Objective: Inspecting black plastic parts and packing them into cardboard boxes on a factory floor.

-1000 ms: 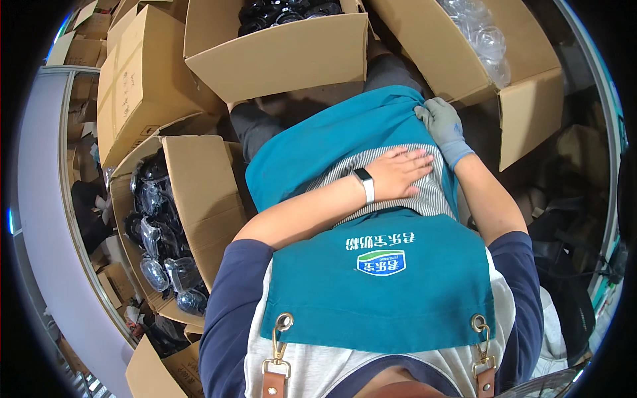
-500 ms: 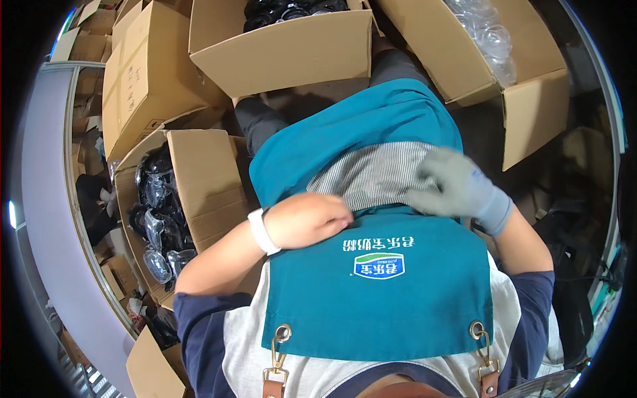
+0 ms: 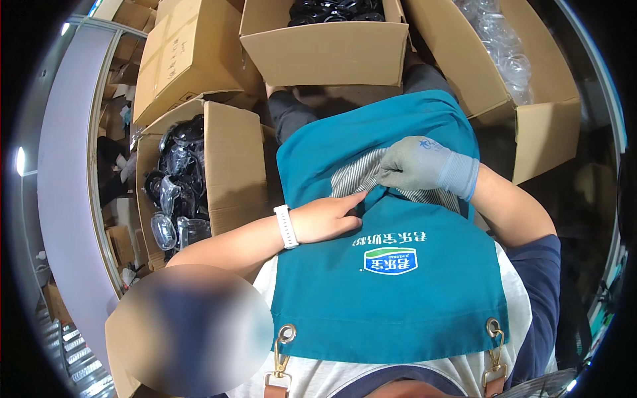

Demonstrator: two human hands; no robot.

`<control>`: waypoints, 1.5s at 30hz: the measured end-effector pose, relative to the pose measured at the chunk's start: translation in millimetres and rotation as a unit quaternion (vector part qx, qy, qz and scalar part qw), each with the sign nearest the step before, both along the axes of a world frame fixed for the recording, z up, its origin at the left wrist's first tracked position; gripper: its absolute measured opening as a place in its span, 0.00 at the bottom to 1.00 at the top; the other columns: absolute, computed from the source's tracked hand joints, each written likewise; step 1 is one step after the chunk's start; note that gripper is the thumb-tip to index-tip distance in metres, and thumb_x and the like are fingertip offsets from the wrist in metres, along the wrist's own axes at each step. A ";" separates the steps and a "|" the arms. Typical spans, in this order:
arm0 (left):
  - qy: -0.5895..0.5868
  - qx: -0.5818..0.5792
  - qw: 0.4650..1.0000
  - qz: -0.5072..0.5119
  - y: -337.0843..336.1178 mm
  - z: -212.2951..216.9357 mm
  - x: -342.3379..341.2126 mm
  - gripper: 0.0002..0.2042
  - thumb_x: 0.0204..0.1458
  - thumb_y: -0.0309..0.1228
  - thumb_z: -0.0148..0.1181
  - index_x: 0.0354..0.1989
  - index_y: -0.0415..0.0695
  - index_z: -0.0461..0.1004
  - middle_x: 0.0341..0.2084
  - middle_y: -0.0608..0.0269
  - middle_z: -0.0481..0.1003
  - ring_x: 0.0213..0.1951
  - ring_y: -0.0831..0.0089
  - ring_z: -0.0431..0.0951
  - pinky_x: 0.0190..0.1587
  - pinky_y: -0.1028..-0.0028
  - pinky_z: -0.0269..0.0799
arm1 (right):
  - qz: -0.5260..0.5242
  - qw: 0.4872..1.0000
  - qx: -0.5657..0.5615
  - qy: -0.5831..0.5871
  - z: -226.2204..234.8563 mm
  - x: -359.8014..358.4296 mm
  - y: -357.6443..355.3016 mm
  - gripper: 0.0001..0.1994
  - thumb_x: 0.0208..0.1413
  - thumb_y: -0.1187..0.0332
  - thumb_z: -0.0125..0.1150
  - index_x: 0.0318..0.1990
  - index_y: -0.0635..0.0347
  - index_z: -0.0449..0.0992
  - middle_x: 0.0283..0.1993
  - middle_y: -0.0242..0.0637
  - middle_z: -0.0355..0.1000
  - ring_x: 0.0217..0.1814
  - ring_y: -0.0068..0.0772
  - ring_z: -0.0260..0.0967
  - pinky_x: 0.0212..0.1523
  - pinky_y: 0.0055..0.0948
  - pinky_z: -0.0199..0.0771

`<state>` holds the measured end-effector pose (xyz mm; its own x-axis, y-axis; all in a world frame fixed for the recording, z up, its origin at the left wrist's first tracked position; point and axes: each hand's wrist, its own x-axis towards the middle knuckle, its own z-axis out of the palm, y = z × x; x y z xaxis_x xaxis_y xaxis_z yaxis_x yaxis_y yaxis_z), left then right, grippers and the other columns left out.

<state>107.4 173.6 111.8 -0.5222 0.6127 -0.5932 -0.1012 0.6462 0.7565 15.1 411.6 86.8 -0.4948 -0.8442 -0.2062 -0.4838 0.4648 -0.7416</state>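
Note:
I wear a teal apron [image 3: 391,298] with a striped patch of cloth [image 3: 361,174] across my lap. My right hand [image 3: 415,166], in a grey knitted glove, has its fingertips pinched together on the apron cloth beside the stripes. Bare and with a white band [image 3: 285,227] at the wrist, my left hand [image 3: 325,217] rests on the apron just left of the glove. Its index finger stretches toward the gloved fingertips, with the thumb apart; the other fingers are partly hidden.
At my left, a cardboard box [image 3: 235,166] holds black parts with clear covers [image 3: 178,179]. Ahead stands another box [image 3: 325,56] with black parts [image 3: 335,10]. A box [image 3: 547,136] of clear plastic pieces [image 3: 511,66] is at front right. One taped carton [image 3: 179,60] stands front left.
My gloved right hand has moved left and closed on the apron cloth. My left index finger has stretched out toward it. The boxes appear shifted right and up in the view.

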 end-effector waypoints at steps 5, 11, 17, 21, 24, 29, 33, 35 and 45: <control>0.144 -0.110 0.978 -0.101 13.6 3.3 2.2 0.22 0.58 0.33 0.52 0.61 0.38 0.68 0.47 0.47 0.73 0.49 0.53 0.72 0.50 0.66 0.69 | -0.041 0.995 -0.059 0.063 1.9 2.0 -6.8 0.12 0.53 0.61 0.62 0.28 0.60 0.80 0.27 0.47 0.74 0.31 0.49 0.73 0.32 0.42 0.71; 0.249 0.000 0.968 0.028 29.2 5.7 7.7 0.19 0.58 0.32 0.48 0.54 0.35 0.72 0.43 0.43 0.76 0.46 0.51 0.76 0.46 0.58 0.72 | -0.095 0.979 -0.109 0.142 1.5 10.1 -12.1 0.10 0.52 0.63 0.61 0.28 0.60 0.80 0.28 0.45 0.75 0.31 0.48 0.73 0.33 0.42 0.72; 0.154 -0.090 0.979 0.096 40.2 -35.9 -16.9 0.15 0.57 0.30 0.45 0.46 0.35 0.73 0.42 0.44 0.77 0.43 0.46 0.77 0.46 0.59 0.73 | -0.127 0.971 -0.097 0.175 8.4 15.5 -19.5 0.09 0.51 0.62 0.61 0.28 0.57 0.81 0.29 0.43 0.76 0.34 0.48 0.73 0.34 0.43 0.72; 0.139 -0.026 0.936 0.322 41.2 -112.5 6.5 0.21 0.65 0.32 0.38 0.63 0.36 0.64 0.62 0.45 0.66 0.64 0.56 0.63 0.67 0.69 0.55 | -0.136 0.972 -0.139 0.132 12.5 23.8 -25.3 0.11 0.52 0.60 0.60 0.29 0.58 0.81 0.32 0.46 0.76 0.35 0.52 0.74 0.37 0.46 0.74; 0.168 0.015 0.973 0.159 47.3 -104.6 -17.5 0.20 0.66 0.31 0.40 0.64 0.38 0.63 0.63 0.52 0.65 0.63 0.63 0.65 0.67 0.69 0.57 | -0.101 0.980 -0.116 0.124 20.0 32.1 -31.5 0.11 0.52 0.60 0.58 0.29 0.58 0.80 0.32 0.46 0.77 0.35 0.51 0.74 0.36 0.46 0.73; 0.142 0.057 0.980 0.130 47.9 -90.8 -52.0 0.21 0.66 0.32 0.41 0.65 0.38 0.62 0.63 0.52 0.65 0.63 0.63 0.65 0.67 0.69 0.57 | -0.034 0.978 -0.156 0.132 7.1 37.2 -41.1 0.15 0.54 0.57 0.57 0.26 0.58 0.80 0.29 0.46 0.76 0.32 0.52 0.73 0.34 0.46 0.72; 0.113 0.072 0.980 0.147 51.9 -87.2 -56.1 0.21 0.66 0.32 0.41 0.65 0.38 0.62 0.63 0.52 0.65 0.63 0.63 0.64 0.67 0.69 0.57 | -0.029 0.985 -0.109 0.128 14.4 30.8 -37.9 0.16 0.54 0.55 0.57 0.30 0.57 0.82 0.31 0.49 0.77 0.35 0.52 0.75 0.37 0.45 0.74; 0.100 0.077 0.981 0.145 47.0 -88.4 -43.2 0.21 0.66 0.32 0.42 0.65 0.38 0.62 0.63 0.52 0.65 0.63 0.63 0.64 0.67 0.69 0.57 | -0.081 0.948 -0.272 0.147 2.1 36.7 -35.7 0.16 0.54 0.55 0.57 0.31 0.59 0.82 0.31 0.49 0.77 0.35 0.53 0.75 0.37 0.45 0.74; -0.010 0.086 0.984 0.154 31.6 -83.3 -26.2 0.22 0.65 0.33 0.43 0.65 0.38 0.61 0.64 0.53 0.65 0.64 0.63 0.64 0.67 0.68 0.57 | -0.001 0.981 -0.183 0.068 -2.1 40.1 -38.4 0.15 0.54 0.57 0.58 0.29 0.59 0.81 0.29 0.47 0.76 0.30 0.51 0.73 0.33 0.42 0.72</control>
